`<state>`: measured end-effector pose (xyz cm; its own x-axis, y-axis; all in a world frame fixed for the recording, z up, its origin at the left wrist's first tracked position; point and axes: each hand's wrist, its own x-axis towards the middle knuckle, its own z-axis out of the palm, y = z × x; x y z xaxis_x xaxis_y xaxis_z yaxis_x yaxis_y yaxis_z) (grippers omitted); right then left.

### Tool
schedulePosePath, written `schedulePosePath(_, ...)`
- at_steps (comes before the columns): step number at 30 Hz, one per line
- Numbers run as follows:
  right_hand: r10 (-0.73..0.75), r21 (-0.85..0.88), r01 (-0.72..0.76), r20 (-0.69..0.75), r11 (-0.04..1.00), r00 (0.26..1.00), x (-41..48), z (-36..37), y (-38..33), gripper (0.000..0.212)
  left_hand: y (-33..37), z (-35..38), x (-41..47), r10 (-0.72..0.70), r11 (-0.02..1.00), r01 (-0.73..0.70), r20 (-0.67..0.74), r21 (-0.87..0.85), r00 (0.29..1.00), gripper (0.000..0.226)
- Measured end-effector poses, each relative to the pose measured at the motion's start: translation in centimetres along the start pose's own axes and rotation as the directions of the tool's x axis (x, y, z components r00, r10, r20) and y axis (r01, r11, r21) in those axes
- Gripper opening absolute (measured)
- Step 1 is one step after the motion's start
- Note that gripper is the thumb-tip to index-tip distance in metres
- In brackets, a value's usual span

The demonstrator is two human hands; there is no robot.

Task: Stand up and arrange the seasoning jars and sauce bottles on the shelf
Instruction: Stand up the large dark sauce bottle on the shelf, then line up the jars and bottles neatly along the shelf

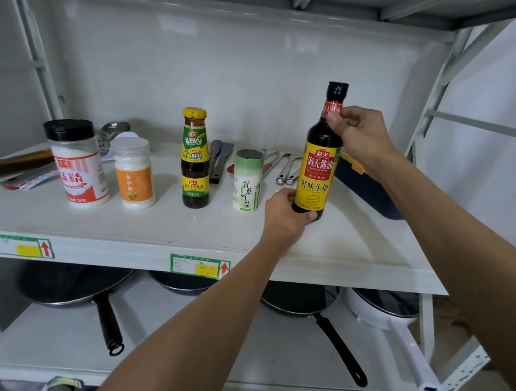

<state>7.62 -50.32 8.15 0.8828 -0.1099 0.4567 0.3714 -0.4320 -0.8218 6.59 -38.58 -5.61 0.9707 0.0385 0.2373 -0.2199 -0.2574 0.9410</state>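
Gripping the upright soy sauce bottle (317, 169) (neck and base), both hands.

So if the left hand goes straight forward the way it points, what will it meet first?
The left hand already touches the base of the soy sauce bottle. Past the bottle, probably the dark blue box behind it, though depth is unclear.

The tall dark glass bottle with a yellow label (321, 157) on the right reads 海天酱油 and 鲜味生抽. The small green-and-white canister (247, 180) reads 甘草竹盐. The far-left black-capped clear jar (77, 162) shows 味精. The short yellow-capped dark bottle (195, 159) carries 海天.
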Motion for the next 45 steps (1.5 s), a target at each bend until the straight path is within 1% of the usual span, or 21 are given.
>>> schedulePosePath(8, 0.011, -0.007, -0.010, 0.034, 1.000, 0.999, 0.2, -0.1, 0.2, 0.032, -0.1, 0.1, 0.3, -0.012, 1.000, 0.011, -0.038, -0.009, 0.999, 0.050)
schedulePosePath(13, 0.020, -0.013, -0.019, 0.049, 1.000, 0.999, 0.3, -0.1, 0.3, 0.032, 0.0, 0.0, 0.2, -0.037, 0.998, 0.036, -0.035, -0.045, 0.999, 0.049)
schedulePosePath(19, 0.014, 0.000, -0.014, 0.036, 1.000, 0.999, 0.3, 0.0, 0.4, 0.032, 0.1, 0.0, 0.2, -0.041, 0.999, 0.040, -0.046, -0.035, 0.998, 0.049)
schedulePosePath(22, 0.009, -0.015, -0.009, 0.022, 1.000, 1.000, -0.3, 0.0, 0.7, 0.041, 0.3, 0.0, 0.0, -0.039, 0.999, 0.038, -0.045, -0.029, 0.998, 0.048)
schedulePosePath(24, 0.019, 0.009, -0.019, -0.035, 1.000, 0.999, -1.5, 0.3, 1.4, 0.051, 0.6, -0.2, -0.4, -0.033, 0.999, 0.033, -0.037, -0.021, 0.999, 0.048)
schedulePosePath(27, 0.064, 0.049, -0.059, -0.106, 0.997, 0.992, -4.1, 0.7, 3.5, 0.065, 1.2, -0.7, -1.0, -0.027, 0.999, 0.026, 0.027, 0.022, 0.999, 0.051)
schedulePosePath(28, 0.092, 0.064, -0.086, -0.099, 0.994, 0.991, -4.8, 0.9, 4.6, 0.069, 1.3, -1.0, -1.4, -0.042, 0.999, 0.041, 0.042, 0.033, 0.998, 0.052)
schedulePosePath(29, 0.122, 0.079, -0.115, -0.082, 0.990, 0.989, -5.5, 1.1, 5.2, 0.068, 1.3, -1.5, -1.6, -0.063, 0.997, 0.061, 0.042, 0.038, 0.997, 0.051)
schedulePosePath(31, 0.209, 0.101, -0.205, -0.025, 0.974, 0.978, -6.7, 1.8, 6.6, 0.060, 0.8, -2.9, -2.0, -0.052, 0.998, 0.053, -0.021, 0.046, 0.998, 0.039)
schedulePosePath(33, 0.292, 0.152, -0.303, 0.090, 0.941, 0.952, -7.8, 2.7, 7.5, 0.061, 0.0, -4.8, -2.5, 0.006, 0.993, 0.012, -0.151, 0.119, 0.989, 0.028)
schedulePosePath(34, 0.303, 0.147, -0.320, 0.129, 0.936, 0.944, -8.1, 3.1, 8.1, 0.066, -0.4, -5.8, -2.7, 0.032, 0.988, 0.001, -0.213, 0.155, 0.976, 0.027)
schedulePosePath(35, 0.301, 0.092, -0.313, 0.127, 0.945, 0.945, -8.4, 3.5, 8.5, 0.071, -0.8, -6.8, -2.8, 0.049, 0.983, -0.002, -0.258, 0.182, 0.965, 0.030)
schedulePosePath(37, 0.298, 0.021, -0.299, 0.053, 0.954, 0.953, -8.4, 4.1, 8.8, 0.078, -1.6, -8.3, -2.7, 0.035, 0.977, 0.027, -0.286, 0.209, 0.958, 0.041)
schedulePosePath(39, 0.294, 0.000, -0.294, -0.009, 0.956, 0.956, -8.2, 4.6, 8.8, 0.078, -1.8, -9.1, -2.2, -0.030, 0.969, 0.087, -0.241, 0.231, 0.970, 0.051)
schedulePosePath(41, 0.275, -0.046, -0.276, -0.028, 0.960, 0.961, -8.1, 4.9, 8.7, 0.074, -2.1, -9.0, -1.1, -0.056, 0.957, 0.112, -0.205, 0.268, 0.977, 0.060)
schedulePosePath(43, 0.260, -0.080, -0.262, -0.036, 0.962, 0.965, -8.0, 5.1, 8.6, 0.070, -2.0, -8.6, -0.7, -0.056, 0.948, 0.114, -0.198, 0.297, 0.979, 0.062)
schedulePosePath(45, 0.238, -0.127, -0.241, -0.045, 0.962, 0.970, -7.9, 4.8, 8.5, 0.066, -2.2, -8.4, -0.3, -0.044, 0.947, 0.102, -0.194, 0.305, 0.980, 0.059)
